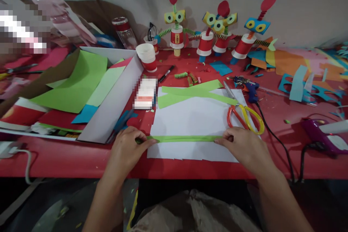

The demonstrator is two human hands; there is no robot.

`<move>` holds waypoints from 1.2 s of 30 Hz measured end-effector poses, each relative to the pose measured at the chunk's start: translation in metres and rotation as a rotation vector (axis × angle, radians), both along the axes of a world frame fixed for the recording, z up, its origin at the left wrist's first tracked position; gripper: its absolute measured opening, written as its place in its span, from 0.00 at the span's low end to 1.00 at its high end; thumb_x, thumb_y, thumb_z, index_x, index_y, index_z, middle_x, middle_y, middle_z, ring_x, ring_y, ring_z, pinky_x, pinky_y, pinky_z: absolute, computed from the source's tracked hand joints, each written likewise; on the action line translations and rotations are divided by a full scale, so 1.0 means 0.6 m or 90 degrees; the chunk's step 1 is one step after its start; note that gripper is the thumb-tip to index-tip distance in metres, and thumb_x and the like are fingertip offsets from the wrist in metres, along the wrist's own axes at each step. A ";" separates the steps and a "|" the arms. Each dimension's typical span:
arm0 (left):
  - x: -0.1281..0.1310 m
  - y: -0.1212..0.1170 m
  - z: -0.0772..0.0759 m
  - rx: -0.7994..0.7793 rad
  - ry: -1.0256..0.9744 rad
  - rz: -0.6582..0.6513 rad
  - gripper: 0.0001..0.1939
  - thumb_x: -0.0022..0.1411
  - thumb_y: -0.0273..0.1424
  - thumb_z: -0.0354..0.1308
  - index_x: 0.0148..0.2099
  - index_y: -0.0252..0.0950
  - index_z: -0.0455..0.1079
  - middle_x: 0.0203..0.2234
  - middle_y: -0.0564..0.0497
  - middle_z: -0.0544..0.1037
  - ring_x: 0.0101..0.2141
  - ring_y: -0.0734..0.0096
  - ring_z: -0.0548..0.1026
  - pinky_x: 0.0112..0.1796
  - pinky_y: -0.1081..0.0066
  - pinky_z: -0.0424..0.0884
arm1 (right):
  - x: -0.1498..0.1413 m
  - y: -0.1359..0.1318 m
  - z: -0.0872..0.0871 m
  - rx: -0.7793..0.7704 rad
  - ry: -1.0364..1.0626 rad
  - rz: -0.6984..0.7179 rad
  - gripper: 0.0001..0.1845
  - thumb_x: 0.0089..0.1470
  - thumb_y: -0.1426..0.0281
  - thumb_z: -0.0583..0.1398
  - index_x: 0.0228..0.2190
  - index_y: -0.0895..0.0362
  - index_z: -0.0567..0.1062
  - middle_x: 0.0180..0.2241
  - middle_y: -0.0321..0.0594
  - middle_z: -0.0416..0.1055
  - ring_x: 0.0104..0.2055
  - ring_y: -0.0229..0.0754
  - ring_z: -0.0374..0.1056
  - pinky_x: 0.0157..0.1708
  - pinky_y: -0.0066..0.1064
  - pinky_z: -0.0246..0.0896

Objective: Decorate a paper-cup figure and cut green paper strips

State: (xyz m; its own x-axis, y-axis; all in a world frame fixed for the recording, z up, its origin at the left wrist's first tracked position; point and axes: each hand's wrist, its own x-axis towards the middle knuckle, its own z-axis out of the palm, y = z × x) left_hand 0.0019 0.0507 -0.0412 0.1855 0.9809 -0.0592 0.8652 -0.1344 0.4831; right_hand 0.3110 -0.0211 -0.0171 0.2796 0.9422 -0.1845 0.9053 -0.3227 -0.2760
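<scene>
A narrow green paper strip stretches level between my two hands, over a white sheet. My left hand pinches its left end between thumb and fingers. At the other end, my right hand pinches it the same way. Beyond the strip, wider green paper strips lie crossed on the sheet's far part. Scissors with one red and one yellow handle rest just past my right hand, their blades pointing away to the left.
An open box of coloured paper stands at left. Stacked paper cups, a marker and a blurred phone sit nearby. Several paper-cup robot figures line the wall. At right are a glue gun, its black cord and paper scraps.
</scene>
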 end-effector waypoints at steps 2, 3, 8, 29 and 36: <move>-0.013 0.001 -0.002 0.001 -0.016 0.019 0.18 0.52 0.48 0.60 0.22 0.40 0.69 0.25 0.51 0.74 0.30 0.64 0.72 0.34 0.65 0.66 | 0.008 -0.002 -0.005 0.021 0.016 0.012 0.14 0.50 0.59 0.63 0.20 0.52 0.72 0.23 0.34 0.73 0.24 0.41 0.66 0.22 0.30 0.46; -0.019 0.001 -0.003 0.003 -0.020 0.026 0.18 0.52 0.48 0.60 0.22 0.40 0.68 0.25 0.51 0.74 0.30 0.65 0.72 0.34 0.66 0.66 | 0.012 -0.003 -0.008 0.028 0.030 0.016 0.13 0.50 0.60 0.63 0.20 0.52 0.71 0.23 0.34 0.73 0.24 0.41 0.66 0.22 0.30 0.47; -0.040 -0.001 -0.008 0.020 -0.020 0.030 0.18 0.53 0.48 0.59 0.22 0.40 0.67 0.25 0.52 0.72 0.28 0.67 0.71 0.33 0.68 0.67 | 0.028 -0.011 -0.026 0.025 0.129 -0.008 0.08 0.51 0.64 0.61 0.23 0.52 0.70 0.22 0.32 0.72 0.22 0.40 0.69 0.22 0.29 0.51; 0.082 -0.122 0.011 0.200 -0.315 -0.113 0.07 0.63 0.26 0.54 0.37 0.41 0.73 0.31 0.50 0.78 0.35 0.68 0.76 0.38 0.70 0.72 | 0.018 -0.039 -0.031 0.141 -0.043 0.114 0.07 0.55 0.77 0.54 0.29 0.53 0.67 0.33 0.38 0.71 0.26 0.41 0.68 0.19 0.28 0.43; 0.185 -0.109 0.018 -0.285 -0.491 -0.149 0.30 0.51 0.30 0.65 0.57 0.38 0.69 0.43 0.45 0.79 0.37 0.66 0.76 0.37 0.69 0.71 | 0.017 -0.007 0.000 0.230 0.338 0.116 0.06 0.60 0.66 0.52 0.30 0.52 0.65 0.24 0.34 0.69 0.26 0.40 0.67 0.28 0.30 0.60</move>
State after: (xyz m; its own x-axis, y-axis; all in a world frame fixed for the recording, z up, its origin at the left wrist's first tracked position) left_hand 0.1126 -0.0144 -0.0302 0.5220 0.8287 -0.2017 0.2557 0.0736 0.9640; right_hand 0.3212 -0.0254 -0.0172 0.0675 0.9943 0.0826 0.6477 0.0193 -0.7617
